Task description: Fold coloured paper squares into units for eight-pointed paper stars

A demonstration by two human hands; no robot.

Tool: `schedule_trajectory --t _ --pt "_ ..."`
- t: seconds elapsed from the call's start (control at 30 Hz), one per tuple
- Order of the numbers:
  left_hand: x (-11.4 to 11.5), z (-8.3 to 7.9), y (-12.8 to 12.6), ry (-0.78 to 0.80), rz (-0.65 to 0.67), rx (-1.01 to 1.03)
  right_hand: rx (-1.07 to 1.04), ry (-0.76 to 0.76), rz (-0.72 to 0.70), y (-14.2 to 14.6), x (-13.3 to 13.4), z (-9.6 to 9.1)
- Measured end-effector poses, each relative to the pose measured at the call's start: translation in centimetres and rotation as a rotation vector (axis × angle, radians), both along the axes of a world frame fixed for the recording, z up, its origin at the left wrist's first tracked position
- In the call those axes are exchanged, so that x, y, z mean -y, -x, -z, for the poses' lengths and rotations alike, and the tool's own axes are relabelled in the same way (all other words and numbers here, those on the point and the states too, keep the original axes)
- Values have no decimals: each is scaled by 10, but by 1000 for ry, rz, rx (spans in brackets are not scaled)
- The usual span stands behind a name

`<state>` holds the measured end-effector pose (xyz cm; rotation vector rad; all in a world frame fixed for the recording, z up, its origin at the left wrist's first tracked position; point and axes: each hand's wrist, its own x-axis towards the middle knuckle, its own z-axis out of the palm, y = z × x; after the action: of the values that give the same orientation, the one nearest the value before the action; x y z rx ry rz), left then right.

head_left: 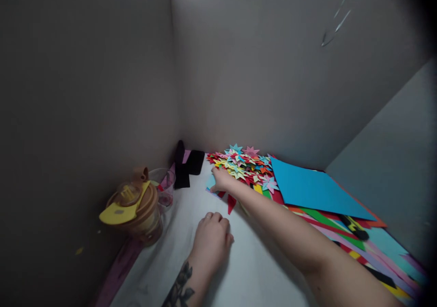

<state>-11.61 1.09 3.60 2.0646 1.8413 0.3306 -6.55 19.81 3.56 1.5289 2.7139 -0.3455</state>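
Observation:
My left hand [212, 236] rests low over the white tabletop [186, 216], back up, with its fingers curled under. Whatever the fingers may hold is hidden. Further off, my right hand [221, 180] is stretched out to a small light blue piece of paper [210, 182], its thumb and fingers gripping the edge. Just below that hand lies a pointed red paper piece [231, 203]. Behind it rises a heap of folded paper stars [241, 163] in many colours, against the back wall.
A blue paper sheet [317, 186] covers coloured strips [344, 234] at right, with a yellow and black cutter [355, 227] among them. To the left stand a lidded cup [136, 211] and a clear plastic cup [165, 186]. Black pieces [195, 162] lie in the corner. Grey walls [256, 61] enclose the table.

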Motion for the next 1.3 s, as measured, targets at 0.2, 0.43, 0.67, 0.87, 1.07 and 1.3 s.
schedule_trajectory --t 0.2,0.43,0.67,0.87,1.07,1.3 --pt "1 -1 -1 -6 13 -22 -54 -47 20 -1 20 3" --pt "1 -1 0 1 17 -9 -94 -28 64 -5 16 6" --pt "1 -1 0 4 16 -15 -147 -69 64 -6 31 8" --pt "1 0 0 -23 19 -12 -157 -106 49 -9 41 6" --pt "2 -4 -1 9 14 -9 -153 -134 45 -9 48 11" --pt "1 0 0 -35 25 -23 -174 -137 49 -13 45 16"
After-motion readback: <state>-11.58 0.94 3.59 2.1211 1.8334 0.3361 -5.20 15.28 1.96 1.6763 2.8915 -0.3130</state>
